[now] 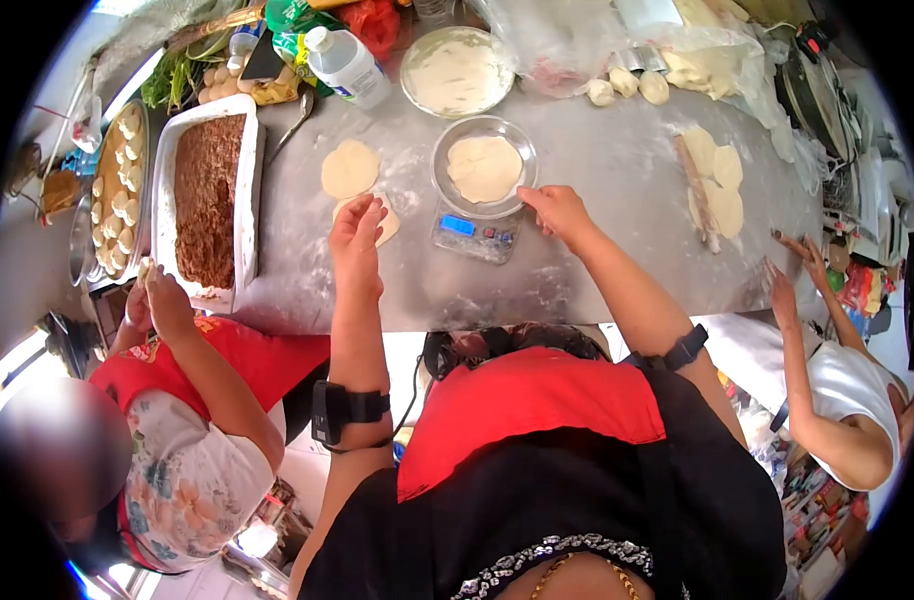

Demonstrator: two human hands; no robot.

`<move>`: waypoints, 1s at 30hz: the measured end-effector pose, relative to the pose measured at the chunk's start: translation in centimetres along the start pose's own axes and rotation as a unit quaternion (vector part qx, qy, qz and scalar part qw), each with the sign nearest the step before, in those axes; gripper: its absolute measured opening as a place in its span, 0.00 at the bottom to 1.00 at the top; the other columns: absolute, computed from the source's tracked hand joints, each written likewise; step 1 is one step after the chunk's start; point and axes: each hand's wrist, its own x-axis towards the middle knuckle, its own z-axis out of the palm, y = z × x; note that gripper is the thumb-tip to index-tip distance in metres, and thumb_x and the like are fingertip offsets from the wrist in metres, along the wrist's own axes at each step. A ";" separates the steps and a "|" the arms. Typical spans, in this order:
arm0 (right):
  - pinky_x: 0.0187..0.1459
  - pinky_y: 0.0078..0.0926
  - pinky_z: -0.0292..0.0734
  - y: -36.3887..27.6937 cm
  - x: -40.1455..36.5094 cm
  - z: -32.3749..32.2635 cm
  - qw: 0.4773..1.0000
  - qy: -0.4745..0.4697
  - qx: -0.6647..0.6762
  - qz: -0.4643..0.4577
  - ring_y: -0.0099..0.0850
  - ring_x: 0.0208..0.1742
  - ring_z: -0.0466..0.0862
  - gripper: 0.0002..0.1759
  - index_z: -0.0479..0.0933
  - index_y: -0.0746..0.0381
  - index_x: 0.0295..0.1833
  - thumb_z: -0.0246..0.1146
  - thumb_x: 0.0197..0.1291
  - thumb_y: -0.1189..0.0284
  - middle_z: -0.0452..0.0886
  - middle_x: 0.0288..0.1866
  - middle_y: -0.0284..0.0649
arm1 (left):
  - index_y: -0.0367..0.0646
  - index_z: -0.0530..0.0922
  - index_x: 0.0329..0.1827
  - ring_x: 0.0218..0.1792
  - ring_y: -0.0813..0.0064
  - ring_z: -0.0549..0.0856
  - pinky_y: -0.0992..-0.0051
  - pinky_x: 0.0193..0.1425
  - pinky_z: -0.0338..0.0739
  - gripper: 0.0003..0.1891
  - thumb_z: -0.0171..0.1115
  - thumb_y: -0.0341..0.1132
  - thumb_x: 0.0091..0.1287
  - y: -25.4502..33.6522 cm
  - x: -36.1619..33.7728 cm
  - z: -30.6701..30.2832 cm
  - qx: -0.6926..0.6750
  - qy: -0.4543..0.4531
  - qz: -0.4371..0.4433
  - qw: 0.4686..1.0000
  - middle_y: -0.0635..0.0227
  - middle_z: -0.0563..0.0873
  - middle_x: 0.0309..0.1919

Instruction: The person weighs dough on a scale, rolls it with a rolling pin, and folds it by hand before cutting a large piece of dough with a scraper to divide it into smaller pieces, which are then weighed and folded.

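Table (pixel 617 130) stretches beyond both hands on my feed; its loose flour could, I judge, let things slide. It looks smooth and grey. Left of my left hand (pixel 357 245), a white tray (pixel 249 185) bears coarse brown filling (pixel 209 190). Just beyond my right hand (pixel 559 212), whose thumb and forefinger pinch its near rim, sits a shiny round bowl (pixel 439 172); an uneven tug there might tip it off the flat scale (pixel 499 243) beneath. The bowl holds thin, pale dough (pixel 485 168). Two floury rounds lie by my left hand: one beyond (pixel 350 168), one partly hidden behind its loosely bent, seemingly unladen fingers. A careless dip might dent that one; whether they touch, I can't tell.
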 end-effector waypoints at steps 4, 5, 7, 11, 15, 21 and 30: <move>0.18 0.23 0.66 0.2 0.5 0.8 1.000 -0.005 0.027 0.003 0.24 0.16 0.71 0.20 0.75 0.65 0.24 0.61 0.54 0.57 0.73 0.17 0.36 | 0.42 0.75 0.52 0.48 0.76 0.80 0.77 0.50 0.69 0.15 0.59 0.37 0.66 -1.2 0.2 -1.4 -0.022 0.006 -0.016 1.000 0.68 0.82 0.46; 0.19 0.24 0.66 0.3 0.6 1.0 0.999 -0.003 0.035 0.003 0.24 0.16 0.71 0.19 0.75 0.65 0.24 0.61 0.54 0.58 0.73 0.17 0.36 | 0.43 0.74 0.52 0.48 0.76 0.80 0.76 0.50 0.69 0.15 0.59 0.37 0.66 -1.5 0.2 -1.5 -0.028 0.005 -0.019 0.999 0.68 0.82 0.46; 0.22 0.30 0.70 0.3 0.8 1.2 0.995 0.048 -0.044 -0.078 0.31 0.18 0.75 0.18 0.74 0.66 0.23 0.60 0.52 0.60 0.76 0.20 0.43 | 0.43 0.74 0.53 0.50 0.73 0.79 0.73 0.52 0.68 0.17 0.56 0.44 0.67 -2.5 0.4 -1.5 -0.064 0.006 -0.045 0.997 0.67 0.81 0.48; 0.24 0.38 0.73 -3.3 -3.2 2.8 0.876 0.137 -0.298 -0.353 0.41 0.22 0.79 0.14 0.72 0.64 0.22 0.58 0.53 0.65 0.78 0.21 0.46 | 0.43 0.69 0.61 0.58 0.62 0.74 0.61 0.57 0.68 0.31 0.38 0.60 0.70 -6.9 2.2 -1.2 -0.235 -0.065 -0.153 0.958 0.60 0.75 0.58; 0.23 0.38 0.73 -6.6 -5.9 4.0 0.799 0.173 -0.339 -0.465 0.41 0.22 0.78 0.11 0.71 0.61 0.23 0.58 0.54 0.68 0.76 0.19 0.42 | 0.48 0.64 0.67 0.65 0.55 0.68 0.49 0.62 0.64 0.40 0.25 0.69 0.65 -6.1 0.5 -0.1 -0.503 -0.180 -0.194 0.823 0.60 0.69 0.65; 0.22 0.37 0.72 -7.2 -5.8 3.6 0.799 0.186 -0.344 -0.457 0.41 0.20 0.78 0.11 0.70 0.60 0.22 0.58 0.54 0.68 0.75 0.19 0.42 | 0.53 0.64 0.68 0.63 0.59 0.71 0.51 0.62 0.68 0.30 0.47 0.58 0.68 -9.8 0.3 -0.8 -0.519 -0.218 -0.173 0.808 0.64 0.73 0.63; 0.36 0.47 0.74 -0.5 0.4 1.4 0.939 0.140 -0.241 -0.199 0.52 0.31 0.79 0.21 0.74 0.66 0.26 0.54 0.55 0.56 0.79 0.28 0.55 | 0.38 0.66 0.63 0.58 0.63 0.76 0.62 0.61 0.71 0.24 0.57 0.35 0.65 -9.8 3.5 -10.5 -0.223 0.029 -0.138 0.965 0.58 0.76 0.58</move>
